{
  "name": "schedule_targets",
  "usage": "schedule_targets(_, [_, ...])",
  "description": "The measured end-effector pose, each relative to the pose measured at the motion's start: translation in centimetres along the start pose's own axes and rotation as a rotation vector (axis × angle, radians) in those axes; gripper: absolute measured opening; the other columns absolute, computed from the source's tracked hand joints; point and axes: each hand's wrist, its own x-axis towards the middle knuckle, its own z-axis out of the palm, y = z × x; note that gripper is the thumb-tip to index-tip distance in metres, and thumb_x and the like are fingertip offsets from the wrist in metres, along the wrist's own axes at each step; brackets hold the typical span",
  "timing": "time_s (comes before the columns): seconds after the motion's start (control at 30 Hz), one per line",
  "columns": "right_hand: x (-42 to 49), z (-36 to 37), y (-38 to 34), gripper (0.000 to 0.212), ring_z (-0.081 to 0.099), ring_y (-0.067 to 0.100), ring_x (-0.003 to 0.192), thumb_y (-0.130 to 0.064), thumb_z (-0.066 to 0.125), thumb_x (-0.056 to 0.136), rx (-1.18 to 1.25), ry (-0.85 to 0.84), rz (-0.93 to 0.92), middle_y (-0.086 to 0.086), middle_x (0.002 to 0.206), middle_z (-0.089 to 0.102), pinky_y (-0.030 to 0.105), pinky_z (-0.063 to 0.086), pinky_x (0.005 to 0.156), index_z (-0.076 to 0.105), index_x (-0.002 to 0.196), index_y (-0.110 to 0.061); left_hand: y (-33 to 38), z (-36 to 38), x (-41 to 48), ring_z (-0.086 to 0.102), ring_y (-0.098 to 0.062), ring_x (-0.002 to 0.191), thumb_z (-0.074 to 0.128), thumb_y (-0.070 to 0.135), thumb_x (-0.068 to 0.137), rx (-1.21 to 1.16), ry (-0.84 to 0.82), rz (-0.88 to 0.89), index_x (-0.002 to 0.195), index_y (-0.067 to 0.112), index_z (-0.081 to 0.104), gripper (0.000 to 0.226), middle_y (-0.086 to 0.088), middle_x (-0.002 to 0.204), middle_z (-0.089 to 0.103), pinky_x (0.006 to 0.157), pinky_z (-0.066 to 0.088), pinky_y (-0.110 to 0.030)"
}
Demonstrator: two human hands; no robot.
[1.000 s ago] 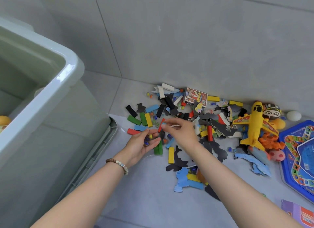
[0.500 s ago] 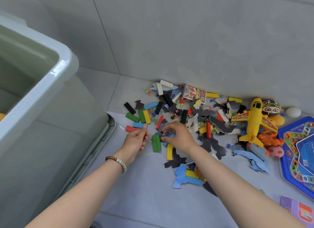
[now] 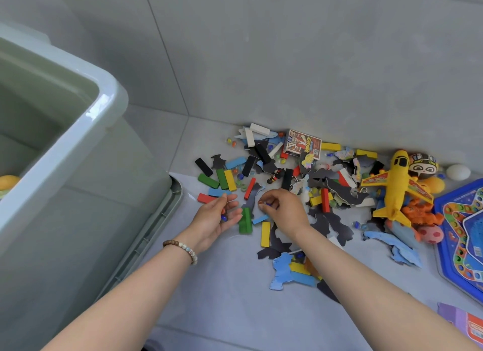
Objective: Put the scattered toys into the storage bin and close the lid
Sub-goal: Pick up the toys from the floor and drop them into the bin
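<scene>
A pale green storage bin (image 3: 86,120) fills the left, open at the top. Its lid (image 3: 167,209) lies flat on the floor beside it. Scattered toys lie on the grey floor: coloured domino blocks (image 3: 224,179), marbles, dark puzzle pieces, and a yellow toy plane (image 3: 396,183). My left hand (image 3: 215,218) is cupped palm up just left of a green block (image 3: 245,221), with a blue marble (image 3: 224,218) in the palm. My right hand (image 3: 283,209) pinches small marbles (image 3: 264,203) at its fingertips, close to the left hand.
A card box (image 3: 303,144), a white egg (image 3: 458,172), a round cartoon-face ball (image 3: 423,165), an orange toy and a pink ball lie near the wall. A blue game board (image 3: 462,233) sits at the right edge. A purple booklet (image 3: 462,322) lies bottom right.
The left hand has turned palm up beside the green block. The right hand has lifted marbles off the floor and holds them near the left palm. The view has shifted slightly.
</scene>
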Motion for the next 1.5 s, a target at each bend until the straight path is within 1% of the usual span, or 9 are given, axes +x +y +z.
schedule_targets(0.13, [-0.4,-0.4,-1.6,0.007,0.054,0.005,0.074,-0.019,0.068,0.084,0.282,0.090,0.005,-0.002,0.084,0.065,0.008,0.040,0.063,0.070,0.091,-0.017,0.3,0.1,-0.1,0.065,-0.021,0.085,0.036,0.023,0.102,-0.158,-0.070,-0.067,0.110,0.004,0.060,0.032,-0.010,0.093,0.064,0.068,0.060,-0.028])
schedule_targets(0.3, [-0.3,0.1,-5.9,0.013,0.056,0.009,0.070,-0.021,0.076,0.078,0.464,-0.088,-0.075,-0.001,0.082,0.066,0.015,0.045,0.067,0.072,0.089,-0.015,0.9,1.0,-0.2,0.066,-0.022,0.099,0.034,0.028,0.103,-0.221,-0.175,-0.091,0.120,0.001,0.055,0.038,-0.016,0.110,0.067,0.071,0.060,-0.031])
schedule_targets(0.43, [1.4,-0.7,-6.0,0.016,0.050,-0.005,0.055,-0.021,0.072,0.081,0.532,0.034,-0.007,-0.002,0.087,0.064,0.011,0.040,0.060,0.070,0.096,-0.016,1.8,0.5,0.0,0.057,-0.012,0.062,0.042,0.030,0.100,-0.203,-0.038,-0.013,0.088,0.006,0.056,0.031,-0.007,0.076,0.058,0.050,0.054,-0.019])
schedule_targets(0.63, [2.6,0.4,-4.7,0.034,0.049,-0.003,0.068,-0.021,0.075,0.079,0.329,-0.046,0.041,-0.010,0.101,0.059,0.011,0.038,0.064,0.061,0.110,-0.018,1.6,-1.5,0.3,0.049,-0.008,0.054,0.047,0.035,0.096,-0.020,0.029,0.090,0.082,0.012,0.053,0.028,-0.001,0.070,0.051,0.046,0.049,-0.015])
schedule_targets(0.77, [2.0,1.3,-3.6,0.024,0.057,0.012,0.092,-0.019,0.073,0.079,0.220,0.066,0.083,-0.003,0.101,0.062,0.020,0.041,0.073,0.061,0.101,-0.017,1.9,-1.8,0.1,0.049,-0.009,0.057,0.047,0.035,0.096,-0.040,0.025,0.087,0.082,0.012,0.053,0.028,-0.002,0.070,0.052,0.047,0.050,-0.016])
schedule_targets(0.93, [1.7,1.8,-4.4,0.020,0.056,0.016,0.094,-0.022,0.070,0.081,0.088,0.116,0.013,-0.003,0.103,0.061,0.032,0.049,0.078,0.062,0.099,-0.021,2.0,-2.1,-0.2,0.051,-0.009,0.060,0.047,0.035,0.096,-0.087,0.033,0.084,0.079,0.012,0.053,0.029,-0.003,0.069,0.053,0.047,0.051,-0.016])
schedule_targets(1.13, [3.1,2.7,-6.0,0.032,0.051,0.022,0.108,-0.015,0.063,0.085,-0.096,0.041,-0.047,0.004,0.117,0.055,0.028,0.042,0.079,0.062,0.116,-0.021,2.1,-2.4,-0.3,0.051,-0.011,0.066,0.046,0.033,0.097,-0.132,0.047,0.085,0.079,0.011,0.052,0.029,-0.004,0.068,0.052,0.048,0.052,-0.015])
schedule_targets(1.33, [3.2,2.5,-5.0,0.025,0.056,0.025,0.102,-0.016,0.063,0.085,-0.187,0.019,-0.053,0.006,0.114,0.057,0.028,0.043,0.078,0.063,0.111,-0.017,2.3,-2.6,-0.4,0.047,-0.010,0.059,0.045,0.033,0.098,-0.090,0.052,0.091,0.080,0.011,0.050,0.029,-0.005,0.071,0.050,0.048,0.051,-0.015])
schedule_targets(1.5, [3.4,2.2,-4.5,0.011,0.060,0.023,0.084,-0.013,0.062,0.085,-0.017,0.047,0.038,0.005,0.092,0.064,0.031,0.048,0.073,0.064,0.096,-0.016,2.7,-2.3,-0.8,0.051,-0.012,0.064,0.046,0.033,0.097,-0.027,0.053,0.119,0.082,0.010,0.052,0.028,-0.002,0.068,0.050,0.047,0.050,-0.015])
